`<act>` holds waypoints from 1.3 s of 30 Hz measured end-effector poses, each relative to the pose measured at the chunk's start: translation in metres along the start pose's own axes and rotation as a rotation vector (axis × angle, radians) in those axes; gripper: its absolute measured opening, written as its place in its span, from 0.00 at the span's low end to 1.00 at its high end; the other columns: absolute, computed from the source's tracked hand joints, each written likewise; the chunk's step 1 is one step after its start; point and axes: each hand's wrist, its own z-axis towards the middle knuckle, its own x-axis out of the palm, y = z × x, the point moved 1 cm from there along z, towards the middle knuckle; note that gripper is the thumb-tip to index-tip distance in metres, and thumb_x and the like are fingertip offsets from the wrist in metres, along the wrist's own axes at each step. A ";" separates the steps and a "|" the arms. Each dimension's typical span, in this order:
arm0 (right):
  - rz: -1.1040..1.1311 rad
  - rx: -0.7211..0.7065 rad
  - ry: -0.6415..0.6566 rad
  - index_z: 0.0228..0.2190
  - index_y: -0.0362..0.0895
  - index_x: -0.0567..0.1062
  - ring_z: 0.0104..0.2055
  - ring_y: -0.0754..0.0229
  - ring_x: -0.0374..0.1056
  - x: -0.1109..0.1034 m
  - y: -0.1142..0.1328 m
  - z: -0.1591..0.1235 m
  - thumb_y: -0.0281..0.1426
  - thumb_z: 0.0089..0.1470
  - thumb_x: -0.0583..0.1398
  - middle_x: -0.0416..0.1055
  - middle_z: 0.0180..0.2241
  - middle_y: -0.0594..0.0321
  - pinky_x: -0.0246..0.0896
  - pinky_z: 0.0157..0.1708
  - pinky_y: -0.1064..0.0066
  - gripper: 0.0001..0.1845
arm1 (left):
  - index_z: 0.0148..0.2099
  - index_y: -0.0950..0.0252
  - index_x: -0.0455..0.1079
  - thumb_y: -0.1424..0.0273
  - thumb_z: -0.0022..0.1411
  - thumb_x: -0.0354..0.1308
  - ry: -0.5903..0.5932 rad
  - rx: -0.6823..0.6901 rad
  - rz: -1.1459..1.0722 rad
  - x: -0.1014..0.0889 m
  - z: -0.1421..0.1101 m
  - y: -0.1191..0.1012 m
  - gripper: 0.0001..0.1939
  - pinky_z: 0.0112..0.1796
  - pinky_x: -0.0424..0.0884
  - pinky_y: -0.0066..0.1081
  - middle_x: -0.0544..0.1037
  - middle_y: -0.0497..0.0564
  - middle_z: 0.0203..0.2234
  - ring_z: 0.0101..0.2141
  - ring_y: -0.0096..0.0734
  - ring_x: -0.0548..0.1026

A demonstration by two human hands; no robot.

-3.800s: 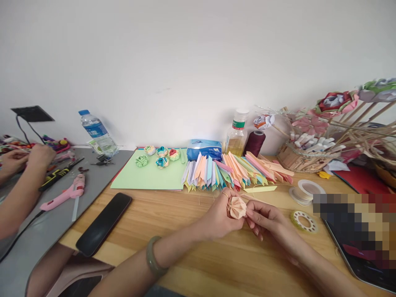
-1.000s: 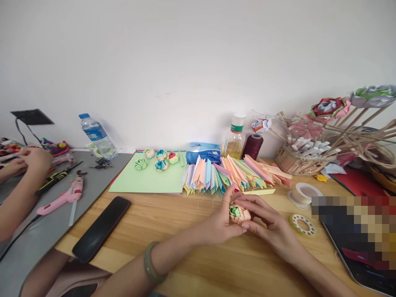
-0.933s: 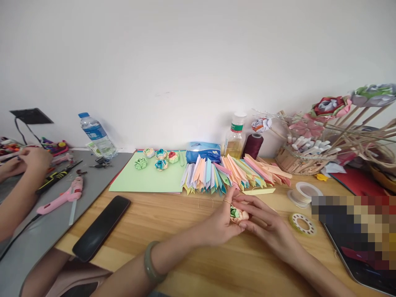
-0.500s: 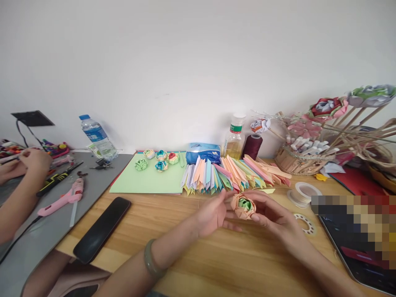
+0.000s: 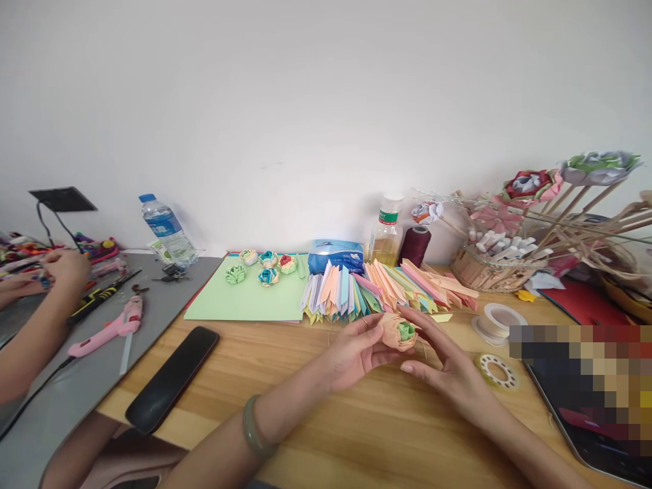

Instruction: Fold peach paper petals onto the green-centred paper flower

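A folded paper flower (image 5: 399, 333), peach outside and green at its centre, is held above the wooden table by my left hand (image 5: 356, 353), the thumb on its near left side and the fingers beneath. My right hand (image 5: 443, 367) is beside the flower on the right, thumb and fingers spread apart. Behind my hands lies a long row of folded paper pieces (image 5: 351, 292) in many colours. Several finished paper flowers (image 5: 267, 275) rest on a stack of green paper (image 5: 244, 302) to the left.
Left of me are a black phone (image 5: 173, 380), a pink glue gun (image 5: 104, 333) and a water bottle (image 5: 168, 231). A co-worker's hands (image 5: 64, 272) are at far left. At right stand tape rolls (image 5: 502, 322), a tablet (image 5: 570, 414) and a basket (image 5: 483, 272).
The paper flower has passed from my right hand's fingers into my left hand's grip. My right hand has opened away from it. The view has shifted slightly.
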 end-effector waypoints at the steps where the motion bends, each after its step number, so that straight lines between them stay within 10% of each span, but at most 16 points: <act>1: 0.011 0.016 0.013 0.53 0.52 0.57 0.58 0.53 0.49 0.001 0.000 0.000 0.38 0.48 0.60 0.56 0.56 0.59 0.49 0.54 0.59 0.32 | 0.46 0.67 0.66 0.69 0.55 0.56 0.014 -0.006 -0.006 0.001 0.000 0.002 0.16 0.43 0.65 0.29 0.72 0.54 0.41 0.38 0.30 0.73; 15: -0.034 -0.009 0.114 0.46 0.49 0.67 0.51 0.51 0.57 0.005 0.000 -0.002 0.40 0.45 0.61 0.64 0.47 0.56 0.54 0.49 0.59 0.25 | 0.46 0.65 0.66 0.79 0.34 0.67 0.077 -0.102 0.182 -0.001 -0.001 0.004 0.32 0.39 0.64 0.28 0.70 0.53 0.40 0.40 0.31 0.68; 24: -0.222 -0.134 0.167 0.49 0.47 0.60 0.38 0.50 0.61 0.012 0.000 -0.007 0.47 0.37 0.63 0.64 0.38 0.55 0.60 0.35 0.62 0.38 | 0.62 0.56 0.32 0.78 0.30 0.67 0.008 -0.047 0.358 0.010 -0.004 0.013 0.62 0.38 0.64 0.33 0.58 0.61 0.51 0.44 0.39 0.66; 28: -0.200 -0.153 -0.008 0.52 0.45 0.52 0.42 0.47 0.58 0.012 -0.003 -0.011 0.56 0.35 0.57 0.59 0.41 0.52 0.57 0.39 0.58 0.47 | 0.59 0.61 0.49 0.75 0.35 0.66 -0.070 -0.047 0.313 0.010 -0.005 0.010 0.48 0.36 0.63 0.29 0.70 0.52 0.35 0.34 0.29 0.69; 32: 0.018 0.066 -0.173 0.45 0.46 0.57 0.39 0.54 0.60 0.009 -0.004 -0.010 0.52 0.50 0.48 0.61 0.37 0.57 0.58 0.39 0.62 0.27 | 0.33 0.71 0.71 0.69 0.43 0.60 -0.225 0.050 0.293 0.003 -0.002 0.004 0.13 0.33 0.60 0.27 0.72 0.52 0.25 0.28 0.27 0.68; 39: 0.506 0.346 0.448 0.29 0.42 0.68 0.27 0.60 0.64 0.019 0.012 -0.005 0.50 0.51 0.47 0.69 0.27 0.58 0.59 0.28 0.68 0.25 | 0.30 0.69 0.68 0.68 0.49 0.54 -0.227 0.163 0.280 0.003 0.001 0.004 0.09 0.28 0.61 0.25 0.72 0.49 0.23 0.23 0.23 0.67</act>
